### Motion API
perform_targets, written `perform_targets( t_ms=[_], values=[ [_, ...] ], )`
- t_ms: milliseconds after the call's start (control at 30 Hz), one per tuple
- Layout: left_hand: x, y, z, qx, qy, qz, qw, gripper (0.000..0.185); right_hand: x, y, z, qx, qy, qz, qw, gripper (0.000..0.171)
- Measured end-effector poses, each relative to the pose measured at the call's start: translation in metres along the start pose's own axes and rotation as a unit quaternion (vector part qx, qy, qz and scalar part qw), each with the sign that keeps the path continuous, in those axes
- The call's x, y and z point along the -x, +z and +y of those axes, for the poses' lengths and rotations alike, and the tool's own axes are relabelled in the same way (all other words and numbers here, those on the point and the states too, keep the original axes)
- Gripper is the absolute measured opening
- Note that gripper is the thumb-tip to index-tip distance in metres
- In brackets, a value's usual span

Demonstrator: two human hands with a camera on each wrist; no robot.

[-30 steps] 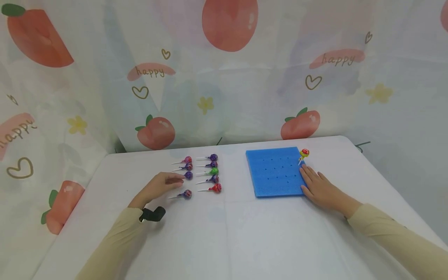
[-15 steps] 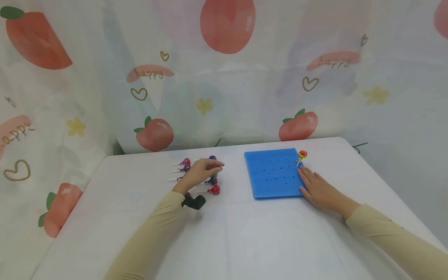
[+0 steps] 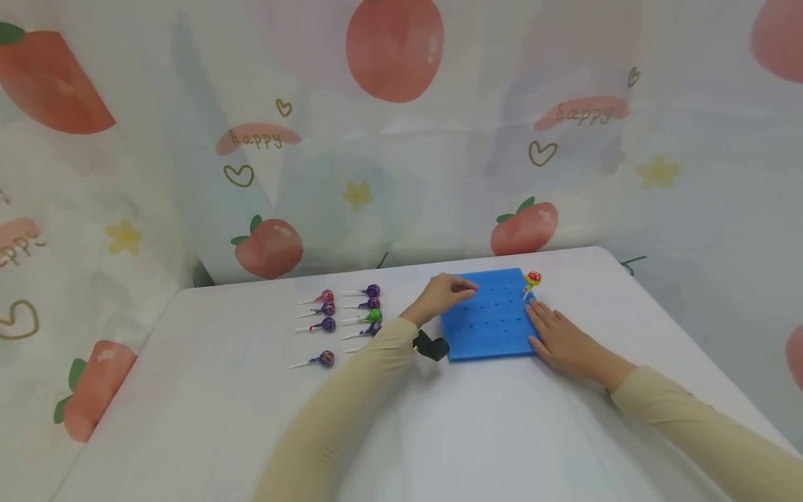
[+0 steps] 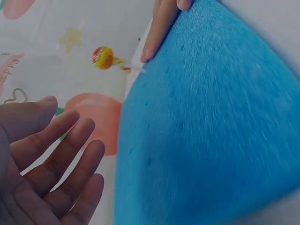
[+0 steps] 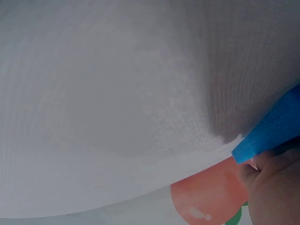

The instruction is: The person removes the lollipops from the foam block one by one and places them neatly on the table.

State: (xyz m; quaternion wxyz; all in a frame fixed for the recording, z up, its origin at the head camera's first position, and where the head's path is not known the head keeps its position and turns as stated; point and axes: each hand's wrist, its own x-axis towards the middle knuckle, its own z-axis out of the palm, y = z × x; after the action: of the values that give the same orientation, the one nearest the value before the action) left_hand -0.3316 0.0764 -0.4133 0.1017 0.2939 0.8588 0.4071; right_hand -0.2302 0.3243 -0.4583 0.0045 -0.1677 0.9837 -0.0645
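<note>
A blue foam board [image 3: 489,335] with rows of small holes lies on the table. One yellow-and-red lollipop [image 3: 532,279] stands tilted with its stick in the board's far right corner. My left hand [image 3: 442,296] hovers above the board's far left part. In the left wrist view its fingers [image 4: 70,159] are loosely bent and spread, with nothing between them. My right hand [image 3: 567,345] rests with straight fingers against the board's right edge. In the right wrist view, part of that hand [image 5: 276,183] touches the blue foam.
Several wrapped lollipops lie in two columns left of the board, among them a green one [image 3: 373,316] and a purple one [image 3: 327,324]. My left forearm partly covers the nearest of the right column. A printed curtain [image 3: 395,181] hangs behind the white table [image 3: 188,390].
My left hand has moved right from beside the left lollipop column, over the right column, to above the board. My right hand has stayed at the board's edge. The head view has shifted slightly.
</note>
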Motion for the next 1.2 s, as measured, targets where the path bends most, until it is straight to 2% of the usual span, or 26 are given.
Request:
perform_targets(
  t_ms=[167, 333, 433, 600, 833, 967, 1133, 1200],
  values=[
    [-0.024, 0.023, 0.008, 0.006, 0.0, 0.014, 0.9999, 0.028, -0.001, -0.001, -0.002, 0.001, -0.003, 0.007, 1.0, 0.069],
    [-0.045, 0.044, 0.004, 0.024, -0.018, 0.034, 0.999, 0.028, -0.003, 0.0, -0.003, 0.008, -0.007, 0.011, 1.0, 0.068],
    [-0.054, 0.053, 0.003, 0.018, -0.021, 0.046, 0.9986, 0.028, -0.004, 0.001, -0.004, 0.008, -0.011, 0.016, 1.0, 0.067],
    [-0.062, 0.063, 0.006, -0.007, -0.009, 0.046, 0.9989, 0.029, -0.005, 0.001, -0.005, 0.007, -0.014, 0.017, 1.0, 0.066],
    [-0.071, 0.076, 0.016, -0.048, -0.012, 0.03, 0.9983, 0.029, -0.005, 0.003, -0.004, 0.014, -0.022, 0.023, 0.999, 0.064],
    [-0.075, 0.084, 0.021, -0.071, -0.024, 0.019, 0.997, 0.03, -0.003, 0.003, -0.003, 0.014, -0.021, 0.023, 0.999, 0.063],
    [-0.079, 0.088, 0.028, -0.077, -0.046, 0.014, 0.9959, 0.03, 0.0, 0.001, -0.003, 0.016, -0.017, 0.023, 0.999, 0.063],
    [-0.085, 0.092, 0.025, -0.077, -0.041, 0.02, 0.996, 0.028, 0.001, 0.0, -0.002, 0.017, -0.016, 0.025, 0.999, 0.063]
  ],
)
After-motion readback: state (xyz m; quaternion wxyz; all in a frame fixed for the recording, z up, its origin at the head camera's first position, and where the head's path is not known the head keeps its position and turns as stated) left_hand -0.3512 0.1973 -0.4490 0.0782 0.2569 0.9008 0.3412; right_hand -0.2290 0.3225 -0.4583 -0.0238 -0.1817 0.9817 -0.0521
